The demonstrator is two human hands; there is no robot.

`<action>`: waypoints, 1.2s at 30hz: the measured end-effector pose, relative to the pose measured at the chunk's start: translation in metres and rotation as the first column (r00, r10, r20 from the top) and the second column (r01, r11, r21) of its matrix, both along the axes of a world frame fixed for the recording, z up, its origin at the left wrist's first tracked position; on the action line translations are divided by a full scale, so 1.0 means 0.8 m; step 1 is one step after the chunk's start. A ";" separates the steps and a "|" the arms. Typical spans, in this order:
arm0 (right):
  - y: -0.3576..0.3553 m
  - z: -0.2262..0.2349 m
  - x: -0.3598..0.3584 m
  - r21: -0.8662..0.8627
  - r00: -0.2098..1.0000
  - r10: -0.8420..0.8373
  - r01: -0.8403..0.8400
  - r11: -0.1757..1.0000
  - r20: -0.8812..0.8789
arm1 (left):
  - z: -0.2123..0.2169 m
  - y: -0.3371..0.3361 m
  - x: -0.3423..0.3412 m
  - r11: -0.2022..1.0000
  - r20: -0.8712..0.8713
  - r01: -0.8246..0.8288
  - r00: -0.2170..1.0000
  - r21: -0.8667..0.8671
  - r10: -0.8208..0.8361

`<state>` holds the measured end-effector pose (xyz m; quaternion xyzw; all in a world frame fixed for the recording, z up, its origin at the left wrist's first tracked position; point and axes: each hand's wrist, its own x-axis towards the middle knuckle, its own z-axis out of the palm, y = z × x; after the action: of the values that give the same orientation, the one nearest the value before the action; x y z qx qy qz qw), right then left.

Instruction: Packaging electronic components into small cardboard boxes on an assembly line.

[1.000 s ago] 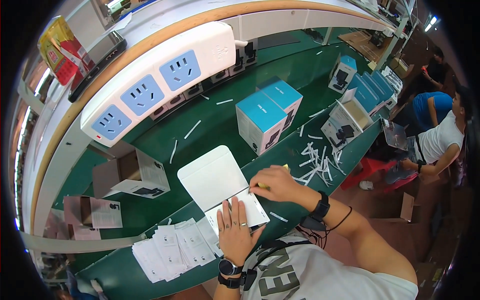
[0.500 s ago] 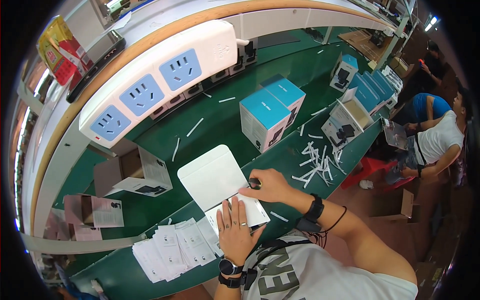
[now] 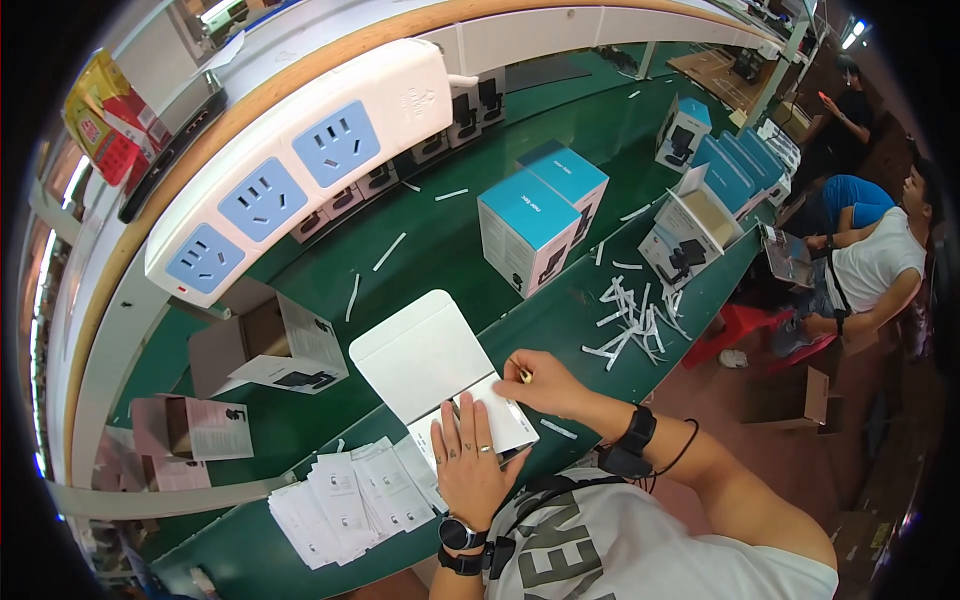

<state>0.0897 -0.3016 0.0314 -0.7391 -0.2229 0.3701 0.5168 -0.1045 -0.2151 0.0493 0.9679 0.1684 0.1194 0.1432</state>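
Head view: a person stands at a green table (image 3: 560,320), both hands low in the centre of the frame.
Left hand (image 3: 470,460): laid flat, fingers spread and released, pressing on a white box (image 3: 475,425) that lies just above the lower middle.
Box lid (image 3: 420,350): swung open, pointing toward the upper left.
Right hand (image 3: 545,383): fingers pinched on a small yellowish thing (image 3: 524,375) at the box's right edge; too small to tell what it is.
Nearby: a fan of leaflets (image 3: 350,495) at lower left, touching the box's near corner; white strips (image 3: 630,320) scattered to the right; two blue-topped cartons (image 3: 540,225) above.
Risk: if the flat palm eases off, the light box could slide or the lid flop shut.
Risk: a loose pinch could drop the small thing among the strips, where it would be hard to find.
Risk: a sweep of the left forearm could scatter the leaflets.
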 end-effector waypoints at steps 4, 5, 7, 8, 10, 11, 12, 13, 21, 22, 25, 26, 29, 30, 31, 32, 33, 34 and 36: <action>-0.039 -0.001 0.002 0.091 0.990 0.118 -0.125 0.988 0.078 | 0.003 0.005 -0.004 0.999 0.092 -0.005 0.996 -0.033 0.008; -0.066 -0.017 0.014 0.019 0.965 0.259 -0.260 0.965 0.045 | 0.006 0.004 -0.003 0.999 0.119 -0.018 0.993 -0.039 0.022; -0.116 -0.043 0.030 -0.048 0.918 0.398 -0.397 0.917 0.005 | 0.008 0.000 0.000 0.998 0.171 -0.043 0.984 -0.051 0.051; -0.129 -0.035 0.029 -0.246 0.907 0.375 -0.325 0.913 0.191 | 0.005 -0.001 -0.003 0.998 0.169 -0.049 0.984 -0.051 0.057; -0.131 -0.033 0.028 -0.413 0.849 0.379 -0.216 0.885 0.368 | -0.002 -0.004 -0.008 0.995 0.140 -0.037 0.989 -0.093 0.050; -0.127 -0.034 0.030 -0.318 0.832 0.310 -0.172 0.932 0.461 | -0.004 -0.005 -0.011 0.993 0.125 -0.032 0.991 -0.113 0.046; -0.120 -0.034 0.032 -0.213 0.808 0.231 -0.134 0.968 0.542 | -0.004 -0.006 -0.013 0.993 0.119 -0.041 0.991 -0.108 0.053; -0.108 -0.019 0.027 -0.104 0.782 0.139 -0.095 0.990 0.608 | 0.000 -0.007 -0.016 0.996 0.098 -0.017 0.995 -0.093 0.026; 0.067 0.040 -0.075 0.097 0.503 0.130 -0.400 0.911 0.855 | -0.013 -0.010 -0.043 0.985 -0.050 0.107 0.994 0.134 -0.101; 0.077 0.034 -0.081 0.100 0.502 0.130 -0.406 0.908 0.855 | -0.016 -0.008 -0.048 0.990 -0.052 0.102 0.994 0.095 -0.098; 0.095 0.022 -0.095 0.048 0.415 0.144 -0.419 0.907 0.898 | -0.019 -0.007 -0.056 0.997 -0.031 0.074 0.997 0.032 -0.073; 0.096 0.018 -0.097 0.044 0.412 0.152 -0.429 0.902 0.898 | -0.019 -0.006 -0.057 0.997 -0.011 0.069 0.998 0.015 -0.069; 0.098 0.015 -0.098 0.101 0.430 0.140 -0.492 0.865 0.892 | -0.025 -0.001 -0.062 0.998 0.028 0.067 0.997 -0.023 -0.066; 0.102 0.014 -0.099 0.099 0.428 0.142 -0.494 0.864 0.893 | -0.027 0.001 -0.063 0.996 0.044 0.074 0.996 -0.041 -0.073; 0.105 0.013 -0.101 0.123 0.445 0.142 -0.515 0.848 0.884 | -0.029 0.003 -0.064 0.995 0.061 0.084 0.995 -0.059 -0.080; 0.108 0.013 -0.102 0.148 0.463 0.141 -0.534 0.832 0.875 | -0.029 0.006 -0.064 0.995 0.063 0.084 0.995 -0.059 -0.081; 0.110 0.013 -0.102 0.172 0.480 0.142 -0.552 0.816 0.866 | -0.028 0.008 -0.063 0.996 0.070 0.083 0.994 -0.037 -0.080; 0.111 0.014 -0.102 0.171 0.478 0.142 -0.552 0.816 0.867 | -0.027 0.010 -0.063 0.997 0.077 0.081 0.994 -0.016 -0.080; 0.112 0.016 -0.103 0.119 0.452 0.123 -0.470 0.874 0.883 | -0.029 0.011 -0.063 0.997 0.084 0.080 0.993 0.007 -0.080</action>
<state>0.0074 -0.2118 0.0444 -0.6675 -0.6369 -0.0026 0.3858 -0.1546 -0.2059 0.0262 0.9682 0.1229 0.1547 0.1533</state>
